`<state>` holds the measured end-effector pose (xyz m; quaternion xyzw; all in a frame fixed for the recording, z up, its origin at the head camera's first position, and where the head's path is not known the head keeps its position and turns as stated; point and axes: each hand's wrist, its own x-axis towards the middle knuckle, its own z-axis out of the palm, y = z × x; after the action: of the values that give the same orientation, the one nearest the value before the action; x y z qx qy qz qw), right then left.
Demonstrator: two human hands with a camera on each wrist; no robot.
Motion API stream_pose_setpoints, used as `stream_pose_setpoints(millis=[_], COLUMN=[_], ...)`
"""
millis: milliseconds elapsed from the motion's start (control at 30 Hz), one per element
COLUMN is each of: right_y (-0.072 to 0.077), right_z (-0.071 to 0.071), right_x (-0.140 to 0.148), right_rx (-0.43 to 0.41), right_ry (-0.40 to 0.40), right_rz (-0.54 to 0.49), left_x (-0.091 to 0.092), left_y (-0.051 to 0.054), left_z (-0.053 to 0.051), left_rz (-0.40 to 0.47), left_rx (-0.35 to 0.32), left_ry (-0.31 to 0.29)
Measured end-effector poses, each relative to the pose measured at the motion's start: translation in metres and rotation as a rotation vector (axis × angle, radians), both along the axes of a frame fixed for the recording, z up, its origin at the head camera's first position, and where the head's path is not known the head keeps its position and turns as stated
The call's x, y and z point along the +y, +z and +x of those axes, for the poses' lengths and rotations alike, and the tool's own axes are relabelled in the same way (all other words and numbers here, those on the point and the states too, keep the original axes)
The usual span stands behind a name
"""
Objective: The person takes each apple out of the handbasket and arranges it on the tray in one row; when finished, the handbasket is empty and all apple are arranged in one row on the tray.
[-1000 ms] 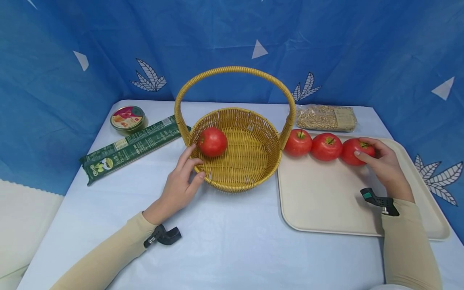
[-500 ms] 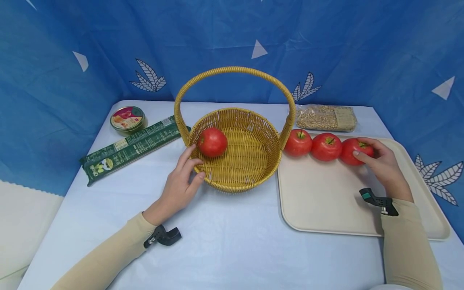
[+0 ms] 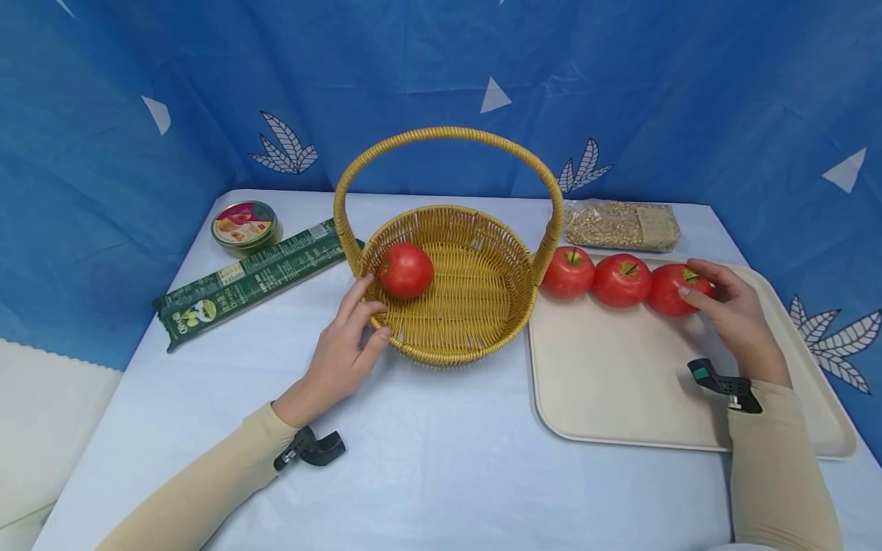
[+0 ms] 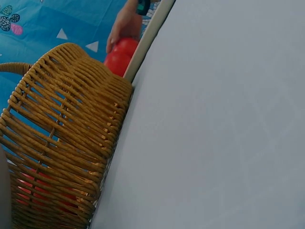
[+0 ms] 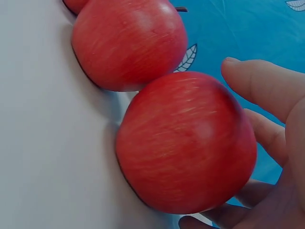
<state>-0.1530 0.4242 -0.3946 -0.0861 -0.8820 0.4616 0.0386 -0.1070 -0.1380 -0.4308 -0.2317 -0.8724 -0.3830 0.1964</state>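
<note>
A yellow woven basket (image 3: 455,356) with a tall handle stands mid-table, with one red apple (image 3: 406,271) inside at the left. My left hand (image 3: 338,348) rests its fingertips on the basket's left front rim. Three more red apples lie in a row along the back of a beige tray (image 3: 620,383). Around the rightmost apple (image 5: 186,143) lies my right hand (image 3: 740,317), fingers loosely behind it. The right wrist view shows a gap between thumb and apple. The middle apple (image 3: 622,281) sits close beside it, and the left apple (image 3: 568,272) is partly behind the basket handle.
A green noodle-like packet (image 3: 255,283) lies slantwise left of the basket, and a round tin (image 3: 244,227) stands behind it. Behind the tray lies a clear bag of grains (image 3: 613,224). A blue patterned cloth (image 3: 427,76) hangs at the table's back edge.
The right hand has shifted very slightly to the right, its thumb easing away from the apple. The left hand, basket and apples stay in place; the head view has shifted a little.
</note>
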Motion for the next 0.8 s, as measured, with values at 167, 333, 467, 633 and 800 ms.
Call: stream_pose_setpoints(millis=[167, 333, 467, 633, 800], right_y=[0.003, 0.021, 0.045, 0.069, 0.09], right_z=[0.001, 0.009, 0.021, 0.023, 0.022], right_x=[0.003, 0.005, 0.0, -0.02, -0.051], right_rx=[0.018, -0.02, 0.015, 0.113, 0.202], right_ry=[-0.006, -0.038, -0.063, 0.014, 0.178], right_rz=[0.009, 0.047, 0.077, 0.181, 0.183], left_x=[0.0, 0.002, 0.003, 0.003, 0.001], left_y=[0.0, 0.0, 0.0, 0.002, 0.001], left_z=[0.0, 0.0, 0.0, 0.002, 0.001], left_rz=[-0.001, 0.006, 0.004, 0.008, 0.005], left_rx=[0.003, -0.004, -0.007, 0.001, -0.002], left_ry=[0.002, -0.005, -0.011, -0.003, -0.003])
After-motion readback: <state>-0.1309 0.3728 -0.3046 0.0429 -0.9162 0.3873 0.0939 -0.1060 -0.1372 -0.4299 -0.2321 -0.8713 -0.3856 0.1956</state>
